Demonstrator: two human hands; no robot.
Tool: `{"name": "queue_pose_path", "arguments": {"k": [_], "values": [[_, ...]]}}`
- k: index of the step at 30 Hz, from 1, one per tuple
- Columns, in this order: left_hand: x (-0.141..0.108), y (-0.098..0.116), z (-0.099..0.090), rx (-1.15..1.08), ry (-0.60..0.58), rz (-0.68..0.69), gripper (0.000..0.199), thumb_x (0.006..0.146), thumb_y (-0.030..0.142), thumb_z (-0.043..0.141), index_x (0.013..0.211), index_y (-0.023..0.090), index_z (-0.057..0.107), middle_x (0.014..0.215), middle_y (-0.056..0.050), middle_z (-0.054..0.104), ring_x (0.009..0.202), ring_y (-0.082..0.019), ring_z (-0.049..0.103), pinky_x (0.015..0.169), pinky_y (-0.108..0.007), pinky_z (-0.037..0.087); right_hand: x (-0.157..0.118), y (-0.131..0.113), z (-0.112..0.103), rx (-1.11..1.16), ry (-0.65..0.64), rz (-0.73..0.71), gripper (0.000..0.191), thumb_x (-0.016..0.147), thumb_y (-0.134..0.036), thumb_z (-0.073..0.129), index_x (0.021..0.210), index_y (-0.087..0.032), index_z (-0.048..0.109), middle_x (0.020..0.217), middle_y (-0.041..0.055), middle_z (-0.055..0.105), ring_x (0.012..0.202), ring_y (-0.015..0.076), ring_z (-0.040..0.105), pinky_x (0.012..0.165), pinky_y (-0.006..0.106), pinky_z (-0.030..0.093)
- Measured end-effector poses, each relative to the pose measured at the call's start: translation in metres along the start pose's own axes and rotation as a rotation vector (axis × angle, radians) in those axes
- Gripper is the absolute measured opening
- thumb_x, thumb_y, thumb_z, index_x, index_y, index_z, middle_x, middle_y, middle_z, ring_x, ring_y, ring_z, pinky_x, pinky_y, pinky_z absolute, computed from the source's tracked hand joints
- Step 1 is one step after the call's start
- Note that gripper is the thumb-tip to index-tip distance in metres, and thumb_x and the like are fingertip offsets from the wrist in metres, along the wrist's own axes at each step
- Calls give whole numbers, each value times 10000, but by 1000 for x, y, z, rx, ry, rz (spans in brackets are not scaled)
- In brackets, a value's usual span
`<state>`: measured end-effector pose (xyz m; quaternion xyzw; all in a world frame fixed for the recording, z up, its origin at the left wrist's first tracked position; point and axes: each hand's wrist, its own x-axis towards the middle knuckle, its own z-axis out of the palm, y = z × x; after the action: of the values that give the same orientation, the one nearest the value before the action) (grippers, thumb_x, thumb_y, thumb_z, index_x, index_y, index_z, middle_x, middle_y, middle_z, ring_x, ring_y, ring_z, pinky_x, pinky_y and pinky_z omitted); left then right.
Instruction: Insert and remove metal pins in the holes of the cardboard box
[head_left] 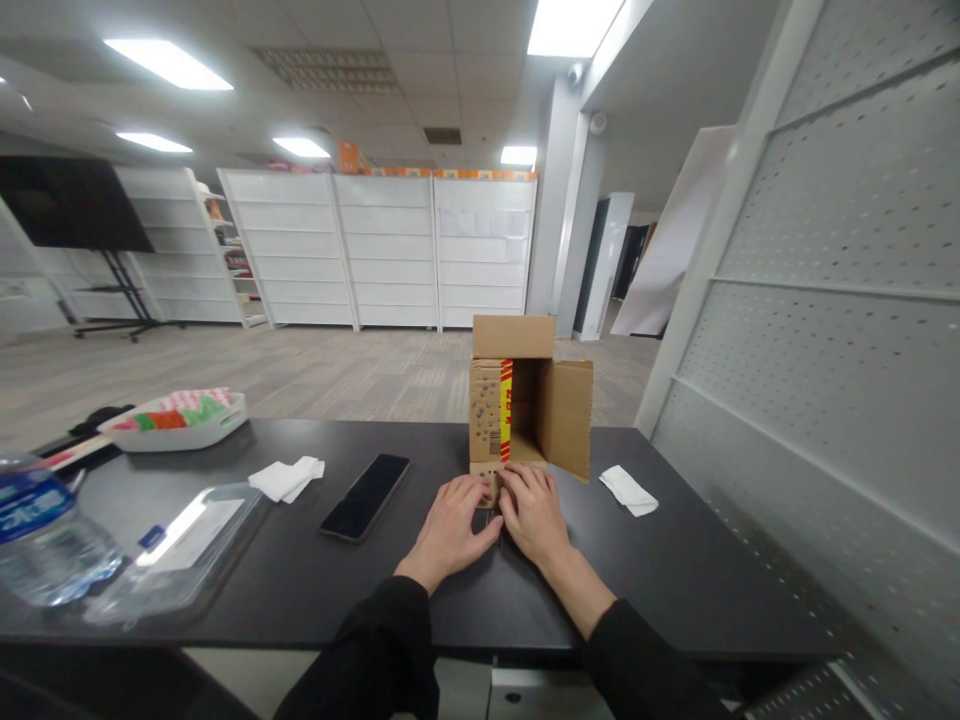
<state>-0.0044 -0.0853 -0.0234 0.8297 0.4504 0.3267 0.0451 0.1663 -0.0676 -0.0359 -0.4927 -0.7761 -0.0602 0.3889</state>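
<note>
A cardboard box (485, 405) stands on the dark table (292, 590) with its opening facing me, its top flap up and its right flap swung out. Yellow and red tape runs down its front beside several small dark marks. My left hand (452, 528) rests on the box's lower flap, fingers spread and thumb pointing inward. On the same flap, from the right, lies my right hand (534, 510), its fingers apart. Between the two thumbs some thin dark pieces show on the table, too small to make out.
A phone (366, 497) lies left of my hands, near a white tissue (286, 479). Farther left are a plastic case (187, 550), a water bottle (52, 530) and a white tray (217, 428). Another tissue (628, 490) lies right of the box, near a perforated panel (825, 350).
</note>
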Motion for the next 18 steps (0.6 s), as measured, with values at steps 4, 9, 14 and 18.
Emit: {"name": "queue_pose_path", "arguments": {"k": [4,9,14,18], "values": [[0,1,-1,-10,-1,2,206,818,294,623,1008,224,585,1206,-57,628,1192,-242,538,1015,-420,416,1,-1,-1,20,-3,-15,329,909,-166,445,1149,-217,664,1157,99,660,1096,256,537,942,428,389],[-1,2,-2,-6,4,0,207,818,295,620,1007,218,586,1207,-68,624,1195,-249,527,1014,-422,406,0,-1,-1,7,-3,-15,327,898,-164,462,1146,-216,667,1157,95,657,1105,249,532,958,424,380],[-1,4,-3,3,-7,6,206,807,301,630,992,221,589,1197,-68,621,1180,-253,526,1001,-422,409,0,0,0,-19,-23,-6,319,887,-156,480,1146,-209,659,1174,92,648,1114,244,532,954,412,381],[-1,4,-5,14,-18,1,214,798,317,641,983,223,588,1172,-69,625,1156,-257,528,978,-425,414,0,0,-1,-20,-24,4,309,885,-154,484,1126,-217,666,1164,89,651,1109,246,532,953,417,376]]}}
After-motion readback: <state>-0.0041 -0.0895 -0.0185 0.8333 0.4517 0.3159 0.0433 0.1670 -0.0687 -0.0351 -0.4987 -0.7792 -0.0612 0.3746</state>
